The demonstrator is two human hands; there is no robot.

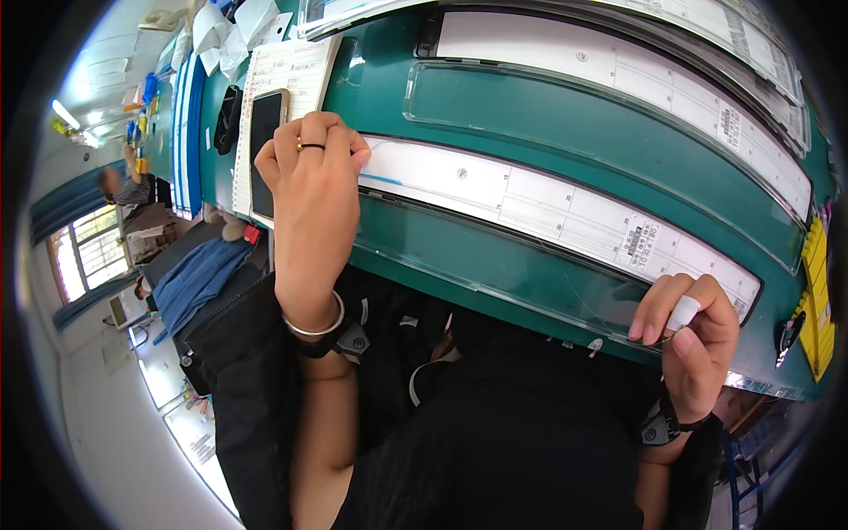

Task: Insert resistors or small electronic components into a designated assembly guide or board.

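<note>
A long, narrow case with a clear lid [495, 278] lies open before me, a white printed paper strip [548, 208] along its base. My left hand [314, 199], wearing a dark ring, is closed in a pinch at the strip's left end, beside a short blue mark. What its fingertips hold is too small to make out. At the case's right end, my right hand [693, 331] has white tape round one finger. Its thumb and fingers are pinched on a thin strand [574, 291], which curves faintly across the clear lid.
A second open long case [618, 88] lies beyond, with more stacked cases [751, 44] at the far right. Left of them are a phone [265, 132] on a notebook [296, 66] and a black object [228, 119]. A yellow holder [819, 291] stands at the right edge.
</note>
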